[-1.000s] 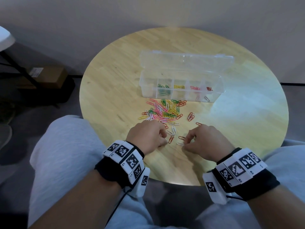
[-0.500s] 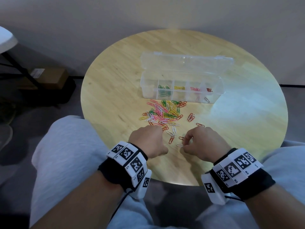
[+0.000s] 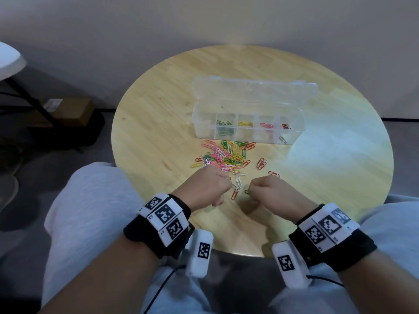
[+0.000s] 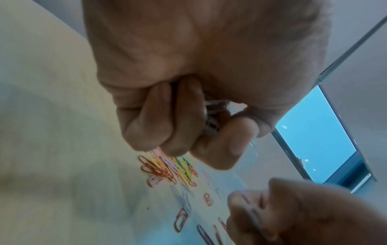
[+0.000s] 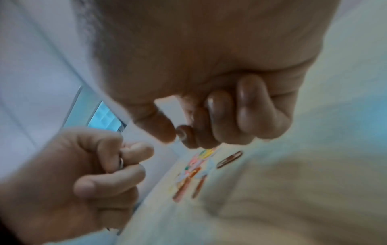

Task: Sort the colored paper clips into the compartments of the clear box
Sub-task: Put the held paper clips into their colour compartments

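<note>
Round wooden table (image 3: 158, 123) carries all the things. At its near edge the left hand (image 3: 205, 185) is a fist around silver clips (image 4: 213, 116), and the right hand (image 3: 275, 191) pinches a thin clip (image 3: 246, 191). Behind them lies the paper clip pile (image 3: 226, 155), then the clear box (image 3: 247, 137), open, toward the far edge.

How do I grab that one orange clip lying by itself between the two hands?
The orange clip lies flat on the table, apart from the pile. I'd come straight down from above and pinch its two long sides near the middle with thumb and forefinger; flat thin wire gives little else to catch.
</note>
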Demonstrator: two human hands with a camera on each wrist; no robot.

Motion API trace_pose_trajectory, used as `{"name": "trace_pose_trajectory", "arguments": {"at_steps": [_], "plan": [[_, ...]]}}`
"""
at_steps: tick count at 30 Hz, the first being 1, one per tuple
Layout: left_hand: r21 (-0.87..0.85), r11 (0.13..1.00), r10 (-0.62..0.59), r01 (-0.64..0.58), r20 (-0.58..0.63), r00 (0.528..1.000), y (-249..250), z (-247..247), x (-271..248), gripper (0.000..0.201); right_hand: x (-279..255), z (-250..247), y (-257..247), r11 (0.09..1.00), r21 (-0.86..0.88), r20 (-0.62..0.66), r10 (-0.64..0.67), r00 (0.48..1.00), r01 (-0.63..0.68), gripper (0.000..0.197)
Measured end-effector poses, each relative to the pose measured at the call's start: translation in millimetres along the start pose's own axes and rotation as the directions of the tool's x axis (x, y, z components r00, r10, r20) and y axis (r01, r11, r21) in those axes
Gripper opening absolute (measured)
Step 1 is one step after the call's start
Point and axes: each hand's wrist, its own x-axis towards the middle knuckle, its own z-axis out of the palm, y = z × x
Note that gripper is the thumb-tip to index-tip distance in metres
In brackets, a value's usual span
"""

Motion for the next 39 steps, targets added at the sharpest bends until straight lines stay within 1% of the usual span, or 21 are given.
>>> {"name": "trace_pose_trajectory", "arguments": {"at_steps": [1,2,3,4,7,10,12,14,16,17,20,22,24,26,28,29,31,33,36,37,39], "plan": [[-0.054,0.998,0.018,-0.02,-0.03,0.999,0.8,-1.9,-0.5,0.026,-1.2,-2.3,-3.1,0.984,0.179,0.033,0.004,0.999,-0.009,0.017],[-0.104,0.994,0.025,-0.032,-0.068,0.997,1.6,-3.9,-0.8,0.029,-2.1,-4.5,-5.9,0.937,0.348,0.057,0.001,0.998,-0.021,0.013],[-0.15,0.988,0.026,-0.042,-0.109,0.994,1.7,-6.0,-0.8,0.032,-2.7,-6.6,-8.0,0.884,0.467,0.063,-0.005,0.998,-0.025,0.016],[-0.196,0.979,0.024,-0.052,-0.143,0.989,2.6,-7.8,-0.5,0.035,-2.9,-7.9,-10.0,0.842,0.539,0.052,-0.021,0.998,-0.01,0.019],[-0.344,0.937,0.001,-0.066,-0.187,0.982,4.6,-12.2,-0.3,0.031,-1.7,-10.2,-18.9,0.783,0.619,-0.007,-0.067,0.998,0.057,0.016],[-0.359,0.932,-0.024,-0.051,-0.202,0.979,5.3,-15.1,-0.8,0.028,6.0,-14.6,-29.0,0.741,0.668,-0.065,-0.032,0.997,0.068,0.019],[-0.302,0.953,-0.04,-0.028,-0.22,0.975,5.3,-18.9,0.0,0.026,17.6,-19.1,-36.6,0.75,0.66,-0.079,0.023,0.997,0.035,0.027],[-0.1,0.994,-0.073,0.049,-0.247,0.966,3.5,-25.1,4.1,0.035,33.2,-24.1,-48.4,0.776,0.63,-0.083,0.06,0.995,0.006,0.026],[0.136,0.981,-0.103,0.142,-0.26,0.96,4.7,-32.6,8.3,0.045,48.1,-29.6,-65.6,0.817,0.576,-0.109,0.082,0.991,-0.004,0.023],[0.202,0.966,-0.105,0.162,-0.266,0.958,7.0,-37.2,10.4,0.048,54.3,-32.3,-76.2,0.825,0.564,-0.123,0.079,0.989,0.004,0.021],[0.25,0.952,-0.096,0.174,-0.296,0.95,18.4,-56.9,19.7,0.043,69.3,-38.8,-111.6,0.777,0.625,-0.166,0.043,0.985,0.071,0.012],[0.166,0.967,-0.133,0.193,-0.317,0.939,28.0,-71.0,26.6,0.032,77.3,-40.6,-130.6,0.717,0.69,-0.186,0.047,0.981,0.096,0.008],[0.016,0.978,-0.19,0.207,-0.338,0.922,35.9,-82.4,31.4,0.024,86.7,-39.7,-143.7,0.683,0.723,-0.197,0.059,0.979,0.104,0.011],[-0.101,0.975,-0.222,0.199,-0.368,0.903,38.8,-90.3,36.0,0.021,96.1,-38.3,-151.9,0.704,0.704,-0.2,0.072,0.977,0.092,0.029],[-0.205,0.963,-0.246,0.177,-0.383,0.89,37.7,-94.2,39.6,0.017,101.6,-37.4,-155.6,0.73,0.682,-0.147,0.067,0.987,0.052,0.056],[-0.278,0.946,-0.267,0.169,-0.367,0.891,36.0,-94.5,41.2,0.016,102.9,-37.1,-156.3,0.732,0.681,-0.101,0.06,0.993,0.025,0.07],[-0.456,0.878,-0.309,0.15,-0.298,0.903,33.9,-94.1,45.4,0.016,102.6,-37.1,-155.6,0.709,0.705,-0.045,0.034,0.998,0.008,0.082],[-0.615,0.784,-0.312,0.087,-0.269,0.911,37.1,-95.0,50.7,0.016,96.3,-38.6,-151.7,0.654,0.756,-0.076,0.026,0.997,0.041,0.08],[-0.757,0.651,-0.265,-0.054,-0.294,0.918,50.5,-101.7,63.7,0.013,80.3,-41.8,-138.1,0.567,0.816,-0.141,0.002,0.99,0.115,0.061],[-0.769,0.635,-0.254,-0.074,-0.298,0.92,54.6,-104.8,68.6,0.017,73.1,-42.6,-130.6,0.556,0.821,-0.143,-0.013,0.99,0.126,0.061],[-0.767,0.639,-0.251,-0.053,-0.274,0.928,60.9,-108.7,77.3,0.03,55.3,-43.9,-114.9,0.552,0.821,-0.142,-0.045,0.989,0.143,0.064]]}}
